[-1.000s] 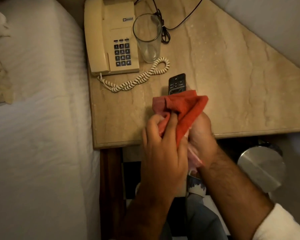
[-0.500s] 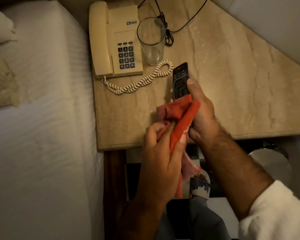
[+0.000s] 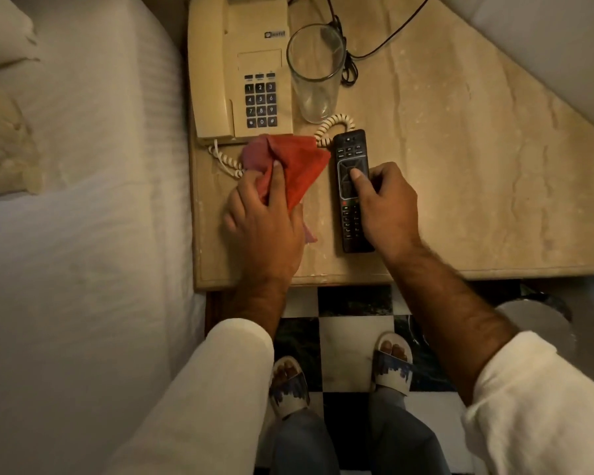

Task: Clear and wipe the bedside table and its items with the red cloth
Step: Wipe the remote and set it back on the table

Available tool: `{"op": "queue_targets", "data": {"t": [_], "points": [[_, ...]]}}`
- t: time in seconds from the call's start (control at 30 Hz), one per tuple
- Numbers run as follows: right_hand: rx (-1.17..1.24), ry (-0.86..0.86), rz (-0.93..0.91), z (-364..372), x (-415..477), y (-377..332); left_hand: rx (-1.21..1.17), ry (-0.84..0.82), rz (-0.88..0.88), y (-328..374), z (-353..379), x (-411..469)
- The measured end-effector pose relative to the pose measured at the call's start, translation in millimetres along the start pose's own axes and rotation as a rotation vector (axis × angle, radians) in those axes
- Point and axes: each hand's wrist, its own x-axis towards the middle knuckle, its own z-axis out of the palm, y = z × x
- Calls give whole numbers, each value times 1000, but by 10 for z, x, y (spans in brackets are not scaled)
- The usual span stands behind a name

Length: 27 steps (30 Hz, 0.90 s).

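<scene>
Your left hand [image 3: 264, 221] bunches the soft, limp red cloth [image 3: 290, 162] on the worktop [image 3: 460, 173] near the phone [image 3: 240, 73], your right hand [image 3: 386, 200] pins the stiff, light remote [image 3: 352, 159]; the far glass [image 3: 314, 73] looks fragile, so grip it low on the wall.

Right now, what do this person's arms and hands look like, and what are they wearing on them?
Both hands are bare: the left hand and the right hand wear no gloves, rings or watch that I can see. The forearms are hairy, with thick white sleeves pushed up towards the elbows.
</scene>
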Motion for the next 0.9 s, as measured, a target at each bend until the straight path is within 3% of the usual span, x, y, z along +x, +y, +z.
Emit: {"op": "queue_targets", "data": {"t": [0.13, 0.37, 0.53, 0.67, 0.77, 0.9], "points": [[-167, 91, -67, 41, -12, -31, 134, -14, 44, -96, 298, -174], [-354, 125, -133, 78, -51, 37, 107, 42, 65, -98, 435, -205], [-583, 240, -345, -232, 4, 326, 98, 26, 93, -142, 423, -199], [-821, 108, -401, -544, 69, 686, 107, -21, 87, -125, 384, -198], [-889, 109, -452, -565, 78, 809, 86, -68, 85, -102, 309, -201], [-894, 133, -446, -552, 79, 794, -123, 124, 155, -129, 136, -559]]}}
